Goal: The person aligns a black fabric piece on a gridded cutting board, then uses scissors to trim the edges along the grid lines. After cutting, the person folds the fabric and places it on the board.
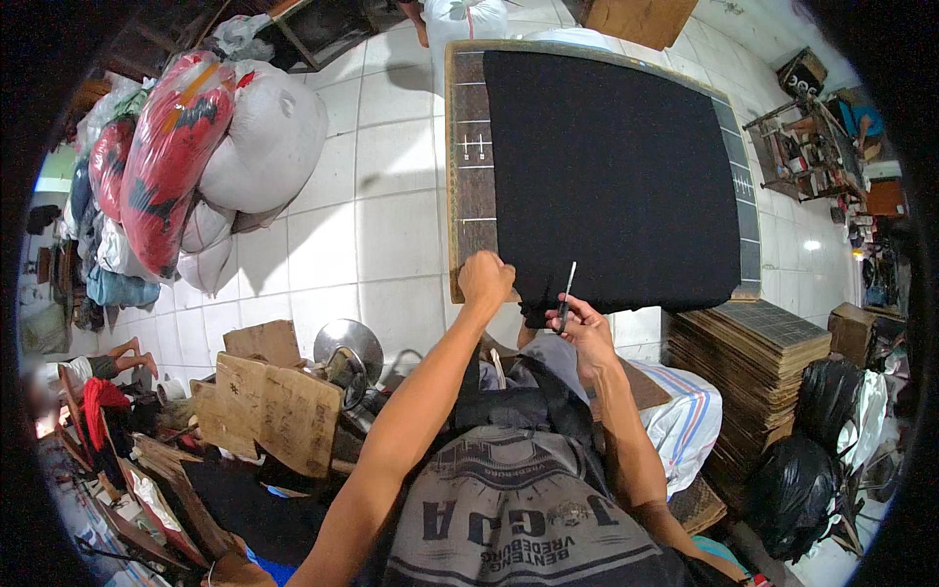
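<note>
A black cloth point(611, 171) lies spread over a marked board point(465, 205), its near edge bunched and hanging over the front. My left hand point(484, 282) is closed on that cloth at the near left corner. My right hand point(590, 338), just to its right below the cloth's front edge, grips black-handled scissors point(570, 279) with the light blade pointing up and away from me.
Large bagged bundles point(176, 157) are piled at left on the tiled floor point(381, 176). Stacked boards point(734, 372) and black bags point(787, 489) sit at right, cardboard point(264, 411) at lower left. Another person's legs point(127, 362) show at left, a bare foot point(421, 29) at top.
</note>
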The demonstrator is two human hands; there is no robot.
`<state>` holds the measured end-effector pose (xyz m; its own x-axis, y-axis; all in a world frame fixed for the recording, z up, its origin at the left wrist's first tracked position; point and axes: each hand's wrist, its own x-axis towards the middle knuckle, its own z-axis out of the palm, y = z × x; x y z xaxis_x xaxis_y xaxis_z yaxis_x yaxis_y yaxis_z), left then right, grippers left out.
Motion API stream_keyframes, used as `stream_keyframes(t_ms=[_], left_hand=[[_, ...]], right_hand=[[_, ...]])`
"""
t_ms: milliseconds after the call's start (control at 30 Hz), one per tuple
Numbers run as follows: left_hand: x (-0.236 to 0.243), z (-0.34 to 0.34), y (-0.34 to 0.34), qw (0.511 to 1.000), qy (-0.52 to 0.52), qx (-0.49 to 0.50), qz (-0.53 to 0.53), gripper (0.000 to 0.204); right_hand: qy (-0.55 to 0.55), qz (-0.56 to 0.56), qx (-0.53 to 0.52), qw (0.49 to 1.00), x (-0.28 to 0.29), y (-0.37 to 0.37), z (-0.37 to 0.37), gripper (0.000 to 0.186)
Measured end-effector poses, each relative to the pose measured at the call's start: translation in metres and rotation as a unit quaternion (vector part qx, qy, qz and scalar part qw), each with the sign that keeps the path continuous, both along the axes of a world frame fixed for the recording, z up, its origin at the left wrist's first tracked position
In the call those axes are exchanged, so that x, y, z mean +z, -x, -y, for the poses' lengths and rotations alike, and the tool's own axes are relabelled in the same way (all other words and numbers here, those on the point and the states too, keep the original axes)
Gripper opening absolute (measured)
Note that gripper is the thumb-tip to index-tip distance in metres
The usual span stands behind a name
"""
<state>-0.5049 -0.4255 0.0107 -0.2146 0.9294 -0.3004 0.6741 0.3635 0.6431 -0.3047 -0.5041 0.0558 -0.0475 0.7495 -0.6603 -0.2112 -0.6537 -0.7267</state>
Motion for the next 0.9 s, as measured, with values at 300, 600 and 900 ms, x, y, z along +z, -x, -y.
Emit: stream_keyframes(t_ms=[300,600,900], left_hand=[[0.006,-0.036,0.012,0.941,0.170,0.098,0.274,0.013],[0.015,-0.062,0.018,0.934,0.228,0.004,0.274,0.015],[0.008,-0.045,0.024,0.945,0.184,0.018,0.271,0.014]], right_hand=[[0.099,-0.101,0.007,0.990,-0.003,0.011,0.036,0.037],[0.109,-0.181,0.045,0.976,-0.002,0.022,0.036,0.041],[0.085,-0.201,0.053,0.974,-0.009,0.039,0.034,0.058]])
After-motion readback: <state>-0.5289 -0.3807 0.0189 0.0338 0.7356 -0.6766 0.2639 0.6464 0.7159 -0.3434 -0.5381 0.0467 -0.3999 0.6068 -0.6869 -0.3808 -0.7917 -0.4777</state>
